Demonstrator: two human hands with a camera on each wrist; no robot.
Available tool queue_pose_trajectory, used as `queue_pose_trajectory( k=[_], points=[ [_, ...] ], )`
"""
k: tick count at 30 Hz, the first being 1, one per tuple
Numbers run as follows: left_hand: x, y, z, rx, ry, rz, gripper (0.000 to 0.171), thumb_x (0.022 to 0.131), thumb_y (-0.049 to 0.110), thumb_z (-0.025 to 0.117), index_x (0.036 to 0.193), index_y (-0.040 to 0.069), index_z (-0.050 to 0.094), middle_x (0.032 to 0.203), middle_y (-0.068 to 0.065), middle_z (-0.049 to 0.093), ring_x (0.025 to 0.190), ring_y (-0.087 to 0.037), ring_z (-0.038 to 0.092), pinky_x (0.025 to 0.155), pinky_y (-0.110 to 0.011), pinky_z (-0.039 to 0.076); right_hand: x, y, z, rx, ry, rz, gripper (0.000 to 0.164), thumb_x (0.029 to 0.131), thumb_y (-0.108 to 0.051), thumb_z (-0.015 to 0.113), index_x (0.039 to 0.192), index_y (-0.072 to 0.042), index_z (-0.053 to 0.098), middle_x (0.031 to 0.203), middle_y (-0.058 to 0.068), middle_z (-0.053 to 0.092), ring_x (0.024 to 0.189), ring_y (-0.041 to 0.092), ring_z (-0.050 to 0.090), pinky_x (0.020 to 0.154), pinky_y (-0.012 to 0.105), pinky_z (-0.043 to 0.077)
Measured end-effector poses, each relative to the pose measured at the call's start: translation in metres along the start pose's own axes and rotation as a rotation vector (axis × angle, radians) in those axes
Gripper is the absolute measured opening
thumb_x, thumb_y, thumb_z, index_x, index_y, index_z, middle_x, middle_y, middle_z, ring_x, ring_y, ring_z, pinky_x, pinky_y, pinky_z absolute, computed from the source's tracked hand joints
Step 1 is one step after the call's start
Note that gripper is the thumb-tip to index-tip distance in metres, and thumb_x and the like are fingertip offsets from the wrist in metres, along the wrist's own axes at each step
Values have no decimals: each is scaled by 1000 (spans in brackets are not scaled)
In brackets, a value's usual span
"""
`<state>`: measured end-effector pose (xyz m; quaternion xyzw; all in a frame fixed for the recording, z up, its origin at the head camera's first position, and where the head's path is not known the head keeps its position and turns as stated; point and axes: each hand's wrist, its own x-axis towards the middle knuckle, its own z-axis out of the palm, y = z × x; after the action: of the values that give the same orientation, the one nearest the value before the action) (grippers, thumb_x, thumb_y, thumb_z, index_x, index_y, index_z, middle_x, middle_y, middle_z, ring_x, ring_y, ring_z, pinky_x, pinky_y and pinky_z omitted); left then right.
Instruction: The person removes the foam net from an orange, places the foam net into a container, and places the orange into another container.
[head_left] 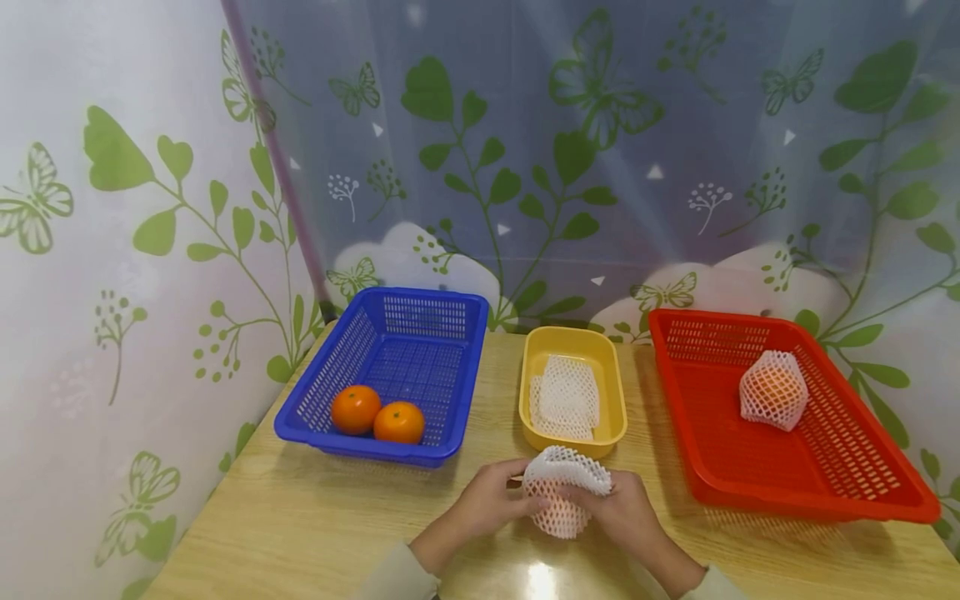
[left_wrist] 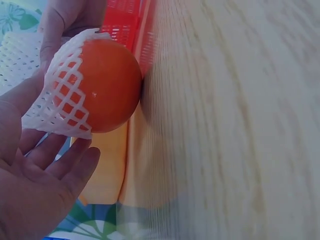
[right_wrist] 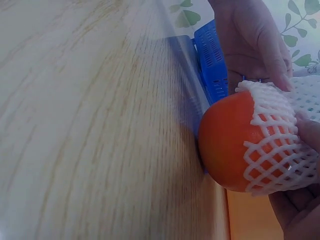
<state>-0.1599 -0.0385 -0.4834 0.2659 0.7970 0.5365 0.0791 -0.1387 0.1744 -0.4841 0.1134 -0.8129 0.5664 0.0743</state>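
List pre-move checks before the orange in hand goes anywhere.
1. Foam net fully over the held orange: not ok, one side bulges out bare in both wrist views.
2. Both hands on the net: ok, left hand and right hand hold it from opposite sides.
3. Held orange off the tabletop: cannot tell.
4. Room in red basket: ok, one netted fruit and plenty of bare floor.
5. Spare nets: ok, some in yellow tray.

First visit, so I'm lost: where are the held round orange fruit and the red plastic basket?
Held round orange fruit (left_wrist: 114, 85): left wrist view, uncovered side.
Red plastic basket (head_left: 738, 454): head view, bare floor inside.
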Motion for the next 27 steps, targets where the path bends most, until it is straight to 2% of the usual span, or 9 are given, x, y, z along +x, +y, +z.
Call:
queue_pose_trajectory(
  k=[7, 14, 18, 23, 27],
  points=[
    [-1, -1, 1, 14, -27, 34, 46, 86, 24, 76, 126, 8, 62, 124, -8, 64, 115, -18, 58, 94, -29, 50, 0, -1, 1, -14, 8, 46, 24, 75, -16, 85, 94, -6, 74, 88, 3, 74, 76, 6, 65, 67, 25, 55],
    [-2, -2, 2, 18, -13, 36, 43, 85, 22, 77, 122, 7, 65, 123, -10, 63, 114, -20, 58, 92, -26, 51, -1, -1, 0, 4, -67, 82, 31, 77, -17, 83, 102, -4, 70, 94, 5, 73, 83, 8, 65, 74, 25, 55],
    [-1, -1, 2, 46, 17, 17, 39, 83, 22, 78, 118, 8, 67, 122, -8, 64, 113, -19, 58, 90, -25, 51, -2, 1, 0, 5, -119, 50, 36, 78, -16, 82, 108, -2, 68, 99, 7, 72, 87, 7, 64, 78, 25, 55],
    [-1, 1, 1, 12, 58, 15, 30, 84, 18, 77, 110, 8, 70, 115, -5, 67, 108, -18, 60, 89, -26, 52, -2, 3, -3, 7, -169, -10, 39, 80, -15, 80, 113, 0, 65, 102, 11, 71, 89, 8, 65, 78, 27, 55],
    [-1, 1, 1, -13, 94, 30, 19, 85, 14, 75, 102, 7, 72, 107, -4, 69, 102, -15, 62, 88, -26, 52, -2, 3, -4, 13, -187, -22, 39, 80, -16, 80, 113, -1, 65, 102, 12, 71, 89, 8, 65, 78, 27, 56]
  ],
)
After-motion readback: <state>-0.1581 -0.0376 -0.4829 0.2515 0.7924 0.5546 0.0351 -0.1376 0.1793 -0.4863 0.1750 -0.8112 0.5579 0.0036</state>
